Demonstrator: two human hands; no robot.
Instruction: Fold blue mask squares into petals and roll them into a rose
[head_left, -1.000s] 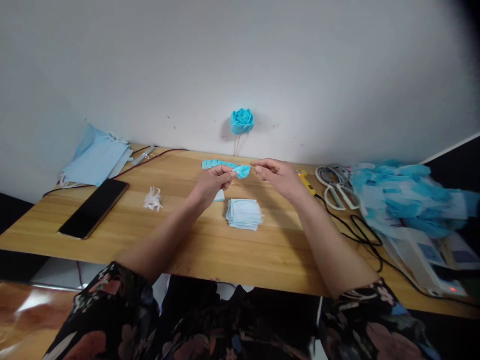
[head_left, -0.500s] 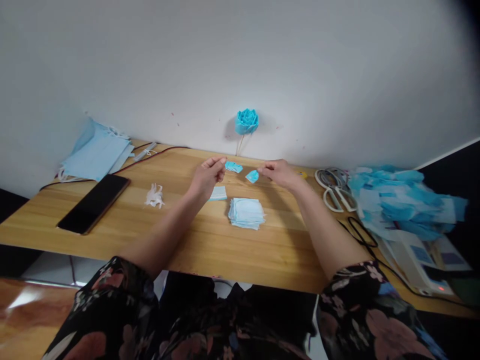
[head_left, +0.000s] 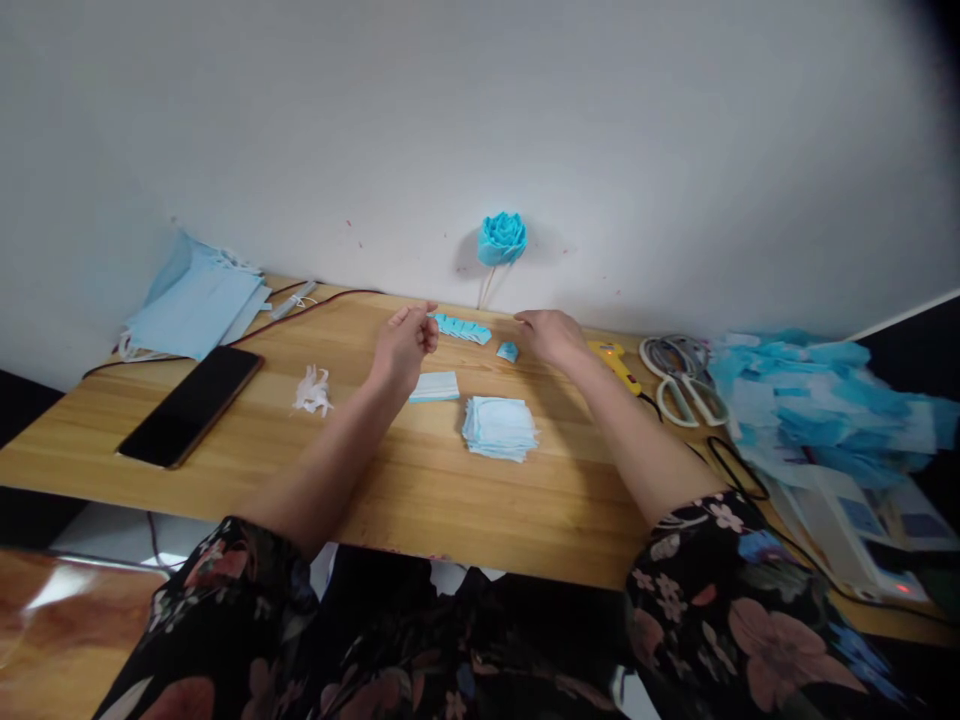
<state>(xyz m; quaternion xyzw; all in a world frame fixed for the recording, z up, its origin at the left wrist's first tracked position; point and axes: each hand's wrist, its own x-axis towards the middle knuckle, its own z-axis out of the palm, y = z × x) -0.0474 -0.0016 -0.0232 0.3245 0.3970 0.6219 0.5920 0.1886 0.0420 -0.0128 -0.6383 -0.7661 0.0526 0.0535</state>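
My left hand (head_left: pixel 403 345) is raised with its fingers curled together, and nothing shows in it. Just right of its fingertips, a row of overlapping folded blue fabric petals (head_left: pixel 463 329) lies near the back edge. A single folded blue petal (head_left: pixel 508 351) rests on the table, apart from the row. Beside that petal is my right hand (head_left: pixel 551 335), its fingers stretched out and holding nothing visible. A pale blue fabric rectangle (head_left: pixel 435 387) lies in front of the left hand. Nearer to me sits a stack of cut fabric squares (head_left: pixel 500 428).
A blue fabric rose (head_left: pixel 502 238) on a stick leans at the wall. To the left are face masks (head_left: pixel 195 302), a phone (head_left: pixel 191 407) and white scraps (head_left: pixel 312 390). A yellow glue gun (head_left: pixel 615 364), scissors (head_left: pixel 688 398), cables and blue scraps (head_left: pixel 817 400) lie right.
The small petal went from between both hands into my right hand, then onto the table. My right hand has let go, and my left hand has drawn slightly left.
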